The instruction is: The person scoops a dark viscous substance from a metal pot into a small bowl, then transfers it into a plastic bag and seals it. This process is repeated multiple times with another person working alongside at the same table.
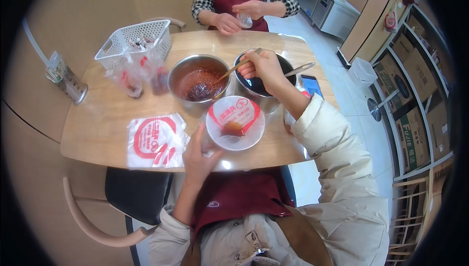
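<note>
My left hand (199,152) is wrapped round the near-left side of a white bowl (256,134) lined with a red-printed plastic bag (249,110); some reddish-brown sauce (233,128) lies in the bag. My right hand (262,69) grips the upper end of a long-handled utensil (230,71), whose lower end is in the dark red chili sauce (201,83) of a steel bowl (177,94). Under my right forearm stands a second steel bowl (240,86) of dark liquid, with a metal ladle handle (300,68) resting over its rim.
Flat printed plastic bags (155,141) lie at the left. Behind them are filled, knotted bags (126,79) and a white basket (133,28). A phone (311,85) lies at the right, a toothpick holder (67,79) at the far left. Across the table, a co-worker's hands (238,17) hold a small clear bag.
</note>
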Demonstrator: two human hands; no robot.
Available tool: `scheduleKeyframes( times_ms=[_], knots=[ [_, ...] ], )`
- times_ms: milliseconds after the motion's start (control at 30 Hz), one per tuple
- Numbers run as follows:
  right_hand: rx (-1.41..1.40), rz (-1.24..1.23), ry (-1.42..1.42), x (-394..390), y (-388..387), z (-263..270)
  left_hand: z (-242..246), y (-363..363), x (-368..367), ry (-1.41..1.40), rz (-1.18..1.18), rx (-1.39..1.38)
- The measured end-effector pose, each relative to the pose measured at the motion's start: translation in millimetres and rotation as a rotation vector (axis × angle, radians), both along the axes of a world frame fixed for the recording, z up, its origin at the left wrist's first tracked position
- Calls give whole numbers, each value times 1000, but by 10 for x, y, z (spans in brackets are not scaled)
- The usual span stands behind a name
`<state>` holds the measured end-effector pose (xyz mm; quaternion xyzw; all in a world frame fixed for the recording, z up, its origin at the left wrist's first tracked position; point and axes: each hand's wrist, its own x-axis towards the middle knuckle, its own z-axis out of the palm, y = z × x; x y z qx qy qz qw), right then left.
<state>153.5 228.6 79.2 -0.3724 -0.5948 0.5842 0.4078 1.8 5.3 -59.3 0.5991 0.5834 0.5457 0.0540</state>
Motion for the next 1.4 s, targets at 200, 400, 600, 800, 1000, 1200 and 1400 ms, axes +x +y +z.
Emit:
scheduleKeyframes(
  times_ms=[200,400,600,800,1000,1200,1400],
  knots=[
    [-1,-79,69,520,-148,166,23,-20,25,9,9,21],
    [994,41,-247,1108,-1074,98,39,-35,34,0,7,15],
    [1462,181,-384,1304,-1350,-88,28,-24,53,14,25,58],
    [464,-160,-72,1198,-1229,-163,47,-51,33,-32,6,6],
    [7,-308,193,1041,-970,-94,54,-49,11,-284,-54,82],
    [412,-170,103,152,-854,-148,90,-54,-40,-346,102,6],
    [809,-22,-322,-233,-877,-206,69,-1,-61,-482,123,-123]
  ],
)
